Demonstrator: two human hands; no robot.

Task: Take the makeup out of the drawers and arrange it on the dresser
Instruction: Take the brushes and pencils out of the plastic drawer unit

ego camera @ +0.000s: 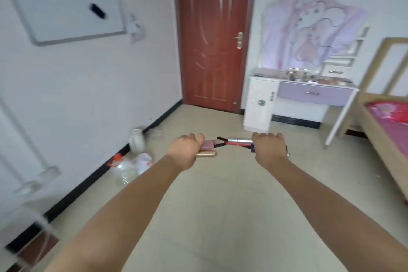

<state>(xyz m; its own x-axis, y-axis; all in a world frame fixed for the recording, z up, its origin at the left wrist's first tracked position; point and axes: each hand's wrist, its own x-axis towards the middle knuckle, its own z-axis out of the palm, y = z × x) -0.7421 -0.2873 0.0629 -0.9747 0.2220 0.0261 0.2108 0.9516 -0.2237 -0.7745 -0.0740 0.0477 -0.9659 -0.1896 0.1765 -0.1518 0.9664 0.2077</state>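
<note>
Both arms are stretched out in front of me over the tiled floor. My left hand (185, 148) grips a bundle of makeup: a gold tube (207, 153), a pink piece (208, 144) and thin dark sticks. My right hand (269, 148) grips another bundle with a silver tube (239, 140), a red stick and a dark blue piece. The white and lilac dresser (259, 104) stands across the room at the right; its purple drawer (313, 93) is closed. Small makeup items (298, 74) stand on its top, below a mirror draped with a lilac cloth (309, 28).
A closed red-brown door (212, 35) is straight ahead. Plastic bottles and a bag (132, 161) lie along the left wall under a whiteboard (64, 0). A bed (388, 126) with a pink cover stands at the right, close to the dresser.
</note>
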